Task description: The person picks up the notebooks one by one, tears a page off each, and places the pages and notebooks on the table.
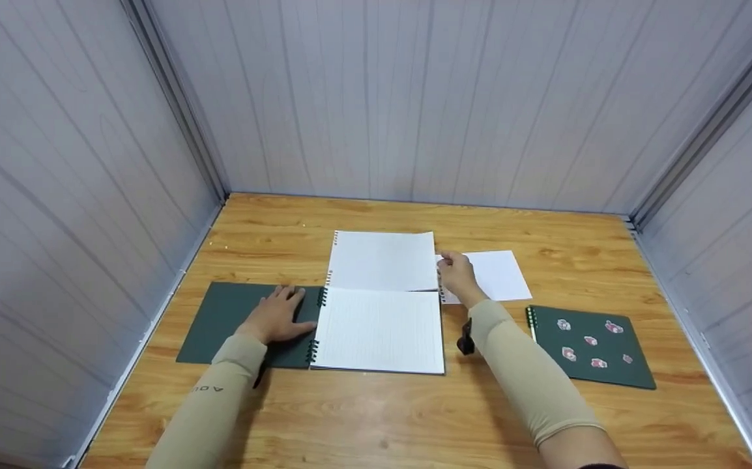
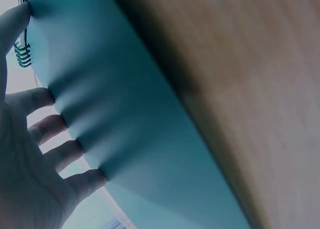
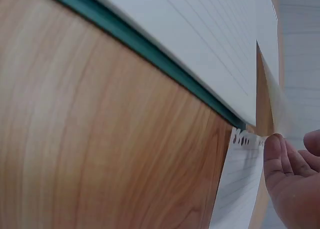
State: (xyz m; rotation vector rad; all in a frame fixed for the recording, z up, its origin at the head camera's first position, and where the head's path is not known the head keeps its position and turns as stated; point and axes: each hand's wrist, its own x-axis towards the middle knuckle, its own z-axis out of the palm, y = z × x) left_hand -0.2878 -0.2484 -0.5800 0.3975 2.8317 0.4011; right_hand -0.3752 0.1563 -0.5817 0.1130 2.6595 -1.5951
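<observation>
A spiral notebook lies open, with a lined page (image 1: 379, 329) showing and its dark green cover (image 1: 219, 319) folded out to the left. My left hand (image 1: 276, 317) rests on that cover, fingers spread, fingertips pressing on it in the left wrist view. Just beyond the page lies a torn-out sheet of paper (image 1: 382, 260) with punched holes along its left side. My right hand (image 1: 459, 275) holds this sheet at its right edge with curled fingers. In the right wrist view the sheet's edge (image 3: 274, 96) is lifted and slightly blurred by the fingertips.
Under my right hand, a second loose sheet (image 1: 500, 277) with a punched edge lies right of the notebook. Another green spiral notebook (image 1: 594, 348), with several flower-like stickers, lies closed at the right. Pale panel walls (image 1: 376, 98) enclose the wooden table (image 1: 376, 417) on the back and sides.
</observation>
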